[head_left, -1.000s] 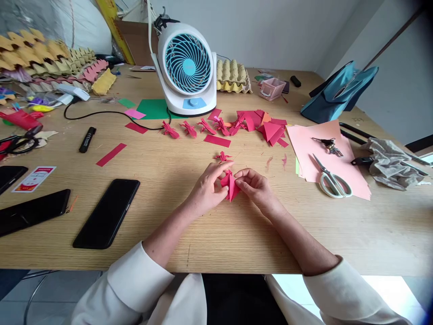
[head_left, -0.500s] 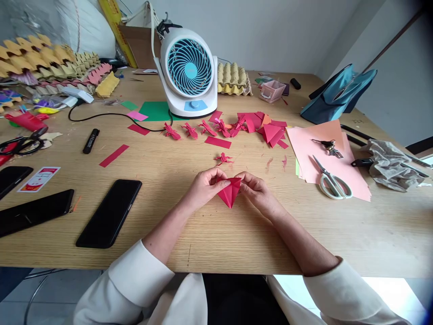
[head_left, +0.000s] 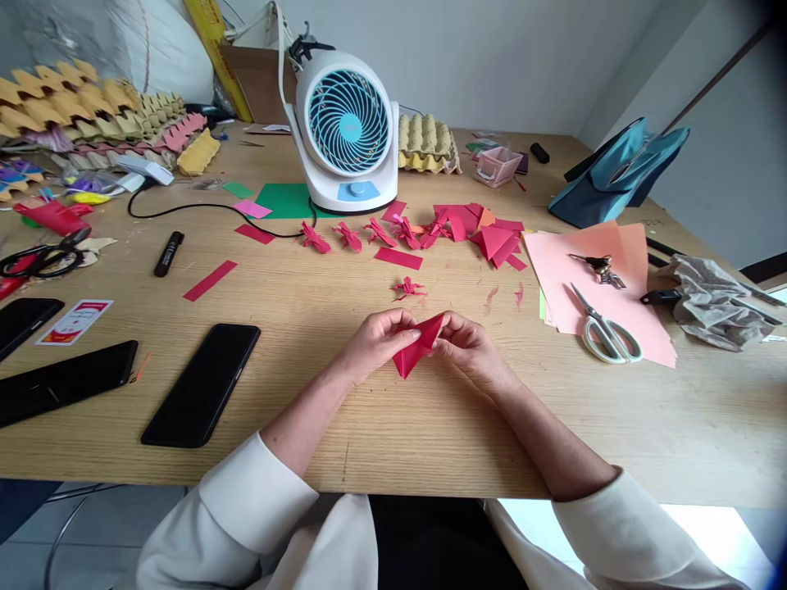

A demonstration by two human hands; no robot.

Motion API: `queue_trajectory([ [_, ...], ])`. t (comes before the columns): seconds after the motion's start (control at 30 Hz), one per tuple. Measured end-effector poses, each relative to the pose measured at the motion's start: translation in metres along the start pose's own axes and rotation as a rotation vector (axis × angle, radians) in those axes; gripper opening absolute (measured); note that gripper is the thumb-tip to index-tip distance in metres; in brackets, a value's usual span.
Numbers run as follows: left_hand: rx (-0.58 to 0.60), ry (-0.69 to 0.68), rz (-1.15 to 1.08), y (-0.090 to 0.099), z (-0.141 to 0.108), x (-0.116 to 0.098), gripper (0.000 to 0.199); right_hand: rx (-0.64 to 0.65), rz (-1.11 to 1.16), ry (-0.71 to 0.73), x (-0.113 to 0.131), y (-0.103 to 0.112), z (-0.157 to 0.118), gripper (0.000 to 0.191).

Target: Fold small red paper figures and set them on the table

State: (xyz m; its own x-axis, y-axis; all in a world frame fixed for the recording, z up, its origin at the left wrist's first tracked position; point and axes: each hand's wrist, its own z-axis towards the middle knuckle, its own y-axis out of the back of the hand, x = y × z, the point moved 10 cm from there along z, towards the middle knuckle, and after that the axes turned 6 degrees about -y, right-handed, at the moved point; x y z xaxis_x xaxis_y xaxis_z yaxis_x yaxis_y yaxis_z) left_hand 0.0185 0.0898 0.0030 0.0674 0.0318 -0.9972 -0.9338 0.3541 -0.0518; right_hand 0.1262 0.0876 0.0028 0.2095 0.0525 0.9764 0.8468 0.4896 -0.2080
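A piece of folded red paper (head_left: 413, 351) is held between both hands, just above the wooden table, with one point hanging down. My left hand (head_left: 382, 339) pinches its left side, thumb on top. On the right side, my right hand (head_left: 466, 347) grips the upper corner between thumb and fingers. Beyond my fingertips lies a small folded red paper figure (head_left: 408, 288). Farther back, several similar red paper figures (head_left: 349, 237) stand in a row beside a pile of folded red paper (head_left: 493, 242).
A white fan (head_left: 348, 123) stands at the back. To the right, scissors (head_left: 606, 329) rest on pink paper sheets (head_left: 553, 270). A black phone (head_left: 202, 385) lies to the left, near a marker (head_left: 169, 254) and a red paper strip (head_left: 210, 280). Egg trays (head_left: 426, 139) sit behind.
The folded paper has turned in my hands, its lower point swinging left and its upper right corner rising. Both hands keep hold of it. The whole view has shifted slightly.
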Motion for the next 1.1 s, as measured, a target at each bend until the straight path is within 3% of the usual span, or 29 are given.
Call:
queue_trajectory([
  [0.17,-0.048,0.009,-0.006,0.004,-0.001,0.002,0.019,-0.040,-0.115,0.150,0.013,-0.001,-0.005,0.029],
  [0.3,-0.016,0.061,-0.103,-0.002,-0.003,0.008,0.023,-0.104,-0.471,0.318,0.033,-0.003,-0.016,0.037],
  [0.43,-0.003,0.066,-0.145,-0.004,-0.004,0.009,0.025,-0.023,-0.765,0.483,0.046,-0.018,-0.023,0.030],
  [0.57,0.010,0.102,-0.102,-0.004,-0.005,0.013,0.024,0.036,-0.884,0.490,0.043,-0.020,-0.022,0.024],
  [0.87,0.063,0.110,0.000,-0.005,-0.004,0.016,0.011,0.095,-0.898,0.479,0.043,-0.017,-0.022,0.020],
  [1.1,0.093,0.084,-0.003,-0.014,-0.005,0.010,0.016,0.059,-0.837,0.446,0.042,-0.005,-0.018,0.012],
])
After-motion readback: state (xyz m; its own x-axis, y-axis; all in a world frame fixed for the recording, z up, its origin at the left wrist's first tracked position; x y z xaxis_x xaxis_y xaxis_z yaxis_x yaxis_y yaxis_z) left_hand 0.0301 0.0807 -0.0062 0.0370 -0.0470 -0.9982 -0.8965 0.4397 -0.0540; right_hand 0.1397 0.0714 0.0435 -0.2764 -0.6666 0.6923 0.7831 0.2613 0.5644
